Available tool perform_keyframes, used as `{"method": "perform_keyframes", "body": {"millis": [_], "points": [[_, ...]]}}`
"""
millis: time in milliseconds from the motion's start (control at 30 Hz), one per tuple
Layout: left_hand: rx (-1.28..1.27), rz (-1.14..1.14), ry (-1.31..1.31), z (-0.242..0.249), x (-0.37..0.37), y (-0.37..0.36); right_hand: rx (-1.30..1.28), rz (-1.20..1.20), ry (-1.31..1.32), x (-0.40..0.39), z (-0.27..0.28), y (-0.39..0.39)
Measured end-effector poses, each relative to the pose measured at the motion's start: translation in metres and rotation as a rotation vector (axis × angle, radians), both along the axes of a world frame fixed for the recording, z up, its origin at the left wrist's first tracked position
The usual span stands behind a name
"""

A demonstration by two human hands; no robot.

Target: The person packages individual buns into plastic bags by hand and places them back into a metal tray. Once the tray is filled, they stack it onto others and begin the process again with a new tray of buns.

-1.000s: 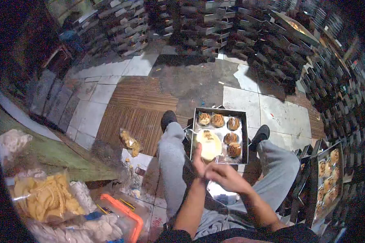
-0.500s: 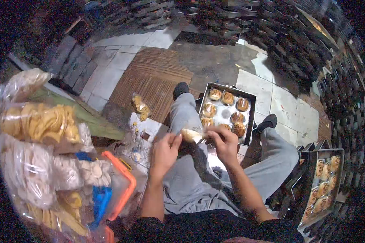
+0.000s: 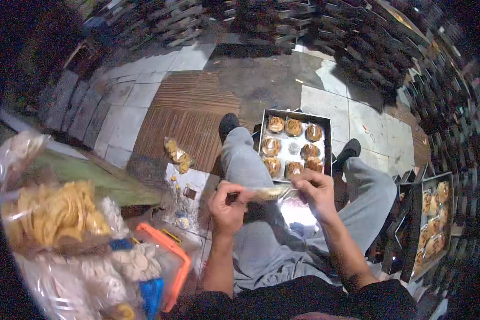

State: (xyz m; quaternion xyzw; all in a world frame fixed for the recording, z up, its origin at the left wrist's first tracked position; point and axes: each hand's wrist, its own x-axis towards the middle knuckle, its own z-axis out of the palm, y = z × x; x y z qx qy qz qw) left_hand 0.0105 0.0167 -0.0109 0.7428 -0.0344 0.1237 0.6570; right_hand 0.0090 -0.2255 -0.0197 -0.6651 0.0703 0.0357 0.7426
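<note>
A small clear-wrapped packet with pale contents (image 3: pixel 266 193) is stretched between my two hands above my lap, slightly blurred. The fingers of my left hand (image 3: pixel 228 207) pinch its left end. At its right end, my right hand (image 3: pixel 316 193) has thumb and fingers closed on the wrapper. Just beyond the hands, a metal tray (image 3: pixel 329 140) holds several round browned buns (image 3: pixel 293 127) in rows, with a bare spot in the middle. My right hand's fingers overlap the tray's near edge. Below the packet lies a shiny clear or silvery sheet (image 3: pixel 298 214).
Bags of yellow twisted pieces (image 3: pixel 64 213) and pale pieces (image 3: pixel 138 261) fill the left, by an orange-rimmed container (image 3: pixel 178 253). A small bag (image 3: pixel 177 154) lies on the floor. A second bun tray (image 3: pixel 410 256) stands at the right. Dark stacked trays line the back.
Both hands have moved nearer my body and slightly right, with the packet now held flatter and more stretched out. The camera view has shifted, so the left-hand bags sit lower.
</note>
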Motion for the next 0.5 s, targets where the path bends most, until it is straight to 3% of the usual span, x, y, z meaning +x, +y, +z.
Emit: {"method": "perform_keyframes", "body": {"millis": [33, 100, 167, 200, 233, 267, 367, 467, 500], "points": [[0.109, 0.024, -0.152, 0.004, 0.001, -0.001, 0.032, -0.034, -0.042, 0.002, 0.009, 0.0], [0.086, 0.042, -0.126, 0.017, 0.012, -0.012, 0.095, -0.116, -0.097, 0.022, 0.01, 0.003], [0.195, 0.023, -0.083, 0.027, 0.03, -0.02, -0.124, -0.02, -0.098, 0.05, 0.018, 0.017], [0.376, 0.028, -0.125, 0.025, 0.04, -0.019, -0.037, 0.056, -0.02, 0.062, 0.009, 0.019], [0.385, 0.044, -0.112, 0.026, 0.034, -0.015, 0.049, 0.136, 0.059, 0.072, -0.011, 0.022], [0.449, 0.106, -0.098, 0.028, 0.03, -0.008, 0.37, 0.053, 0.079, 0.079, -0.04, 0.028], [0.621, 0.238, -0.148, 0.01, 0.008, 0.018, 0.443, 0.147, 0.148, 0.048, -0.067, 0.046], [0.229, 0.187, 0.667, -0.015, -0.033, 0.036, 0.604, 0.187, 0.447, 0.012, -0.13, 0.072], [0.238, 0.193, 0.673, -0.017, -0.045, 0.029, 0.658, 0.184, 0.475, 0.006, -0.137, 0.08]]}}
